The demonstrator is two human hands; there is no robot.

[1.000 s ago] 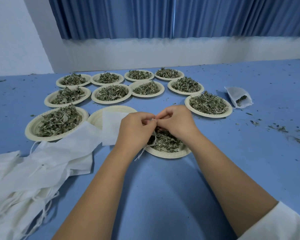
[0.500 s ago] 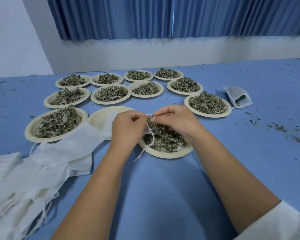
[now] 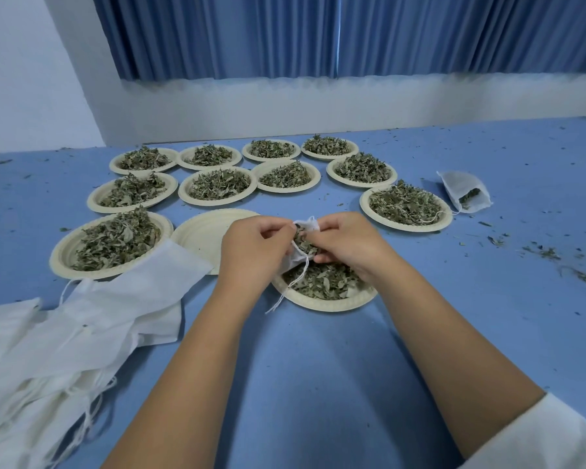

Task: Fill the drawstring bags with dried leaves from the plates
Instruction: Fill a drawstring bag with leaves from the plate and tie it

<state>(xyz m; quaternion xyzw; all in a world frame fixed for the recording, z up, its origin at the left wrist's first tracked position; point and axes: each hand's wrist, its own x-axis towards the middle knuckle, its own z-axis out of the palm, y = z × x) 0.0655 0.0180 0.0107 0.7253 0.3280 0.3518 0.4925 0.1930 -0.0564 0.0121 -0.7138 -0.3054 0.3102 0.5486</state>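
Observation:
A small white drawstring bag [image 3: 307, 225] is held open above a cream paper plate [image 3: 322, 303] of dried leaves near me. My left hand [image 3: 254, 248] pinches the bag's left rim. My right hand [image 3: 347, 245] pinches the right rim, with dried leaves [image 3: 303, 243] showing between the two hands at the bag's mouth. The bag's string [image 3: 290, 289] dangles over the plate's front edge. Much of the bag is hidden behind my fingers.
Several plates heaped with leaves [image 3: 217, 184] stand in rows behind, and one empty plate [image 3: 203, 231] sits left of my hands. A pile of flat white bags [image 3: 65, 333] lies at the left. One partly filled bag [image 3: 464, 191] lies at the right, with leaf crumbs [image 3: 542, 252] scattered nearby.
My hands have drawn slightly apart, spreading the bag's mouth open. Leaves now show between them at the opening. The view has shifted a little closer.

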